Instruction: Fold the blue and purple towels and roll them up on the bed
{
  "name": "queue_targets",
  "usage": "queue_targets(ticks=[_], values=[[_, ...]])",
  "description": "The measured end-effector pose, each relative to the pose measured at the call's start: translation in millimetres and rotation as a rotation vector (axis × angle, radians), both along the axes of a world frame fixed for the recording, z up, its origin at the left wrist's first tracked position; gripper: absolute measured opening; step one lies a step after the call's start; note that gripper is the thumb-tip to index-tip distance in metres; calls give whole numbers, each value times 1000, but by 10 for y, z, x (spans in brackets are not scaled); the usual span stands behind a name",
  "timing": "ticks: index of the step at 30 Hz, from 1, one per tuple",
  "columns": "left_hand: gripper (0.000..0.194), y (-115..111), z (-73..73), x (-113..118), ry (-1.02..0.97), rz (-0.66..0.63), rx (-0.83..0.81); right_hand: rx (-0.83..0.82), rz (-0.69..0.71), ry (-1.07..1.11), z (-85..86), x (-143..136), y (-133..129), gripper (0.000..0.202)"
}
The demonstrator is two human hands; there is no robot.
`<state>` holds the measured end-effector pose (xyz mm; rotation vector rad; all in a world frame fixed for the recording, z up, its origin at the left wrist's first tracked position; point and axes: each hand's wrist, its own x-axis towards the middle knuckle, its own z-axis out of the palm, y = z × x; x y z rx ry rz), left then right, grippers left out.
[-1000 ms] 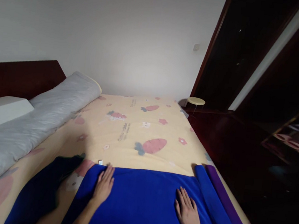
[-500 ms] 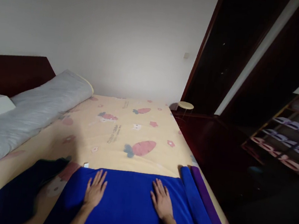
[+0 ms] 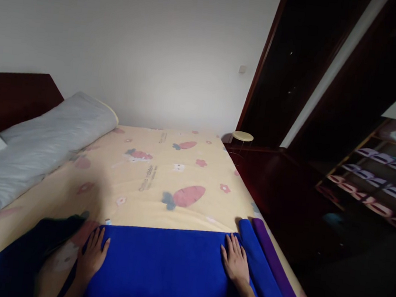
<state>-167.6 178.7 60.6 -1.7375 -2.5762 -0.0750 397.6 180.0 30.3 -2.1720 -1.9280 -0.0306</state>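
A blue cloth (image 3: 163,268) lies spread flat on the bed, its far edge nearly straight. My left hand (image 3: 93,253) rests palm down at the cloth's far left corner, fingers stretched out, close to a small white tag (image 3: 108,222). Near the far right corner, my right hand (image 3: 237,260) also lies flat on the cloth with fingers extended. Just right of it runs a rolled blue cloth (image 3: 259,270), and beside that a rolled purple cloth (image 3: 277,272). A dark cloth (image 3: 25,253) lies loosely to the left of my left hand.
The bed sheet (image 3: 151,210) is pale yellow with a carrot pattern. A long grey pillow (image 3: 52,136) lies along the dark headboard (image 3: 14,99). Beyond the bed stands a round stool (image 3: 242,136). A shoe rack (image 3: 377,173) is at the right.
Both hands have slid apart over the blue cloth, the left one leftward and the right one rightward, toward its far corners. The cloth's surface looks smoother. The view has shifted slightly.
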Motion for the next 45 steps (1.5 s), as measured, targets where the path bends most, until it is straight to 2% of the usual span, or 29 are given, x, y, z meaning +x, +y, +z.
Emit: queue_targets(ticks=[3, 5, 6, 8, 10, 12, 14, 15, 16, 18, 22, 24, 25, 27, 29, 32, 38, 45], values=[[56, 54, 117, 102, -25, 74, -13, 9, -10, 4, -8, 27, 21, 68], [56, 66, 187, 351, -14, 108, 37, 52, -40, 25, 4, -63, 41, 66], [57, 58, 201, 544, -1, 85, 83, 82, -37, 45, 23, -167, 46, 65], [57, 18, 178, 1048, 0, -124, 165, 120, 69, 106, 86, -507, 33, 61], [57, -30, 101, 1616, -68, -417, 134, 88, 309, 180, 168, -966, -9, 56], [57, -50, 24, 2095, -138, -591, 62, -10, 532, 241, 241, -1404, -54, 54], [56, -24, -3, 2341, -168, -686, -6, -91, 624, 267, 283, -1652, -69, 54], [55, 4, 6, 2349, -169, -717, -29, -116, 623, 265, 291, -1668, -59, 55], [55, 38, 26, 2279, -161, -728, -44, -130, 592, 254, 292, -1606, -37, 56], [54, 105, 72, 1934, -124, -680, -50, -127, 462, 211, 275, -1288, 27, 58], [55, 132, 58, 865, -16, -265, 2, -61, 141, 92, 171, -389, 132, 61], [57, 80, 4, 398, 38, -57, 22, -23, 57, 49, 89, -94, 152, 63], [58, 46, -22, 218, 67, -10, 28, 0, 32, 32, 45, -12, 156, 64], [60, -16, -57, -21, 100, 2, 33, 66, -10, 4, -42, 48, 160, 67], [61, -53, -67, -124, 102, -31, 41, 138, -54, -16, -115, 33, 162, 72], [63, -58, -53, -135, 99, -28, 61, 185, -78, -19, -180, 16, 166, 78], [62, -30, -8, -98, 85, 3, 37, 200, -42, -30, -208, 76, 178, 79], [59, -45, 26, -51, 72, -78, 0, 223, 24, 12, -233, 74, 165, 77]])
